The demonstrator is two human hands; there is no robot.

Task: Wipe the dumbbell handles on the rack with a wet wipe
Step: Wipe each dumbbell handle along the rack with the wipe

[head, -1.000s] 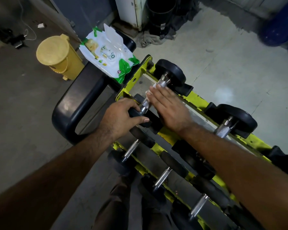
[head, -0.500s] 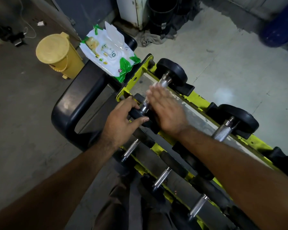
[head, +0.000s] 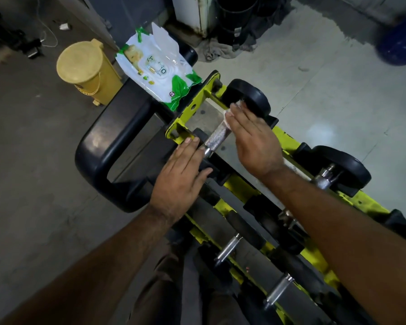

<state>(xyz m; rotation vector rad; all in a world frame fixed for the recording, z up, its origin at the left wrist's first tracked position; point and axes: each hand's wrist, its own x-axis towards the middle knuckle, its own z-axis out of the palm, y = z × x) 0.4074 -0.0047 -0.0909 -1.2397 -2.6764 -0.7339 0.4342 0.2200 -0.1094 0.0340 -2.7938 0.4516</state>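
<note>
Nearest us, our left hand (head: pixel 182 178) rests flat on the dumbbell's near head. Beyond, our right hand (head: pixel 253 139), fingers straight, presses the wet wipe (head: pixel 230 114) on the handle (head: pixel 217 137)'s far end; unpinched, it may slip off.

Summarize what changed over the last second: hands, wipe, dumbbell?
The right hand slid the wet wipe up the knurled handle toward the far weight head, uncovering most of the handle. The left hand went from curled over the near weight head to lying flat on it. The dumbbell is still on the rack; the wipes pack has not moved.
</note>
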